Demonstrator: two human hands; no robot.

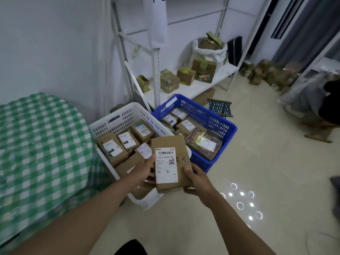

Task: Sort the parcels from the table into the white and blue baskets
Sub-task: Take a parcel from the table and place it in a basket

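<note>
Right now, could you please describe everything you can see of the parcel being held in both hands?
The parcel is a flat, rectangular brown cardboard box, closed, with a white shipping label carrying a barcode and QR code on its upper face. It is tilted, label toward the camera, above the white basket's near corner. The left hand grips its left edge; the right hand grips its lower right corner.

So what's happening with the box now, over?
Both hands, left hand and right hand, hold the parcel, label up. It's above the white basket, beside the blue basket. Nothing blocking.
</note>
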